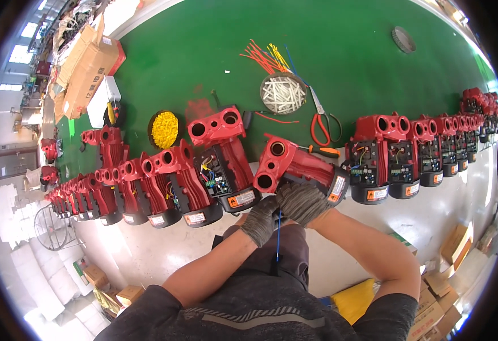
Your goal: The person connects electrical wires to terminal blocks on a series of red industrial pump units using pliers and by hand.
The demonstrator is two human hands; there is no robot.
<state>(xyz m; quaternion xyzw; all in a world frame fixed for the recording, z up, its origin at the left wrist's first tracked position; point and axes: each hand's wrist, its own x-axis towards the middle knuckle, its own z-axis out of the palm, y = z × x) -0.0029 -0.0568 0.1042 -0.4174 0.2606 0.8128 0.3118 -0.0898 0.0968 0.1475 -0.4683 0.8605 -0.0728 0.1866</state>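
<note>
A red pump motor [294,165] lies turned on its side at the near table edge, directly in front of me. My left hand [260,219], in a grey striped knit glove, is closed at its lower edge. From between the two hands a thin blue wire [278,236] hangs down; my left fingers pinch it. My right hand [301,203], gloved the same, is curled closed against the motor's underside, its fingertips hidden. Just left stands another red motor [226,153] with its wiring box uncovered, showing a circuit board. An orange-and-black-handled screwdriver [324,151] lies behind the turned motor.
Rows of similar red motors [371,153] line the green table [340,62] on both sides. Farther back are a bowl of white tubes [283,94], orange wires [257,57], red-handled scissors [320,122] and a bowl of yellow pieces [165,129]. A cardboard box [87,71] stands far left.
</note>
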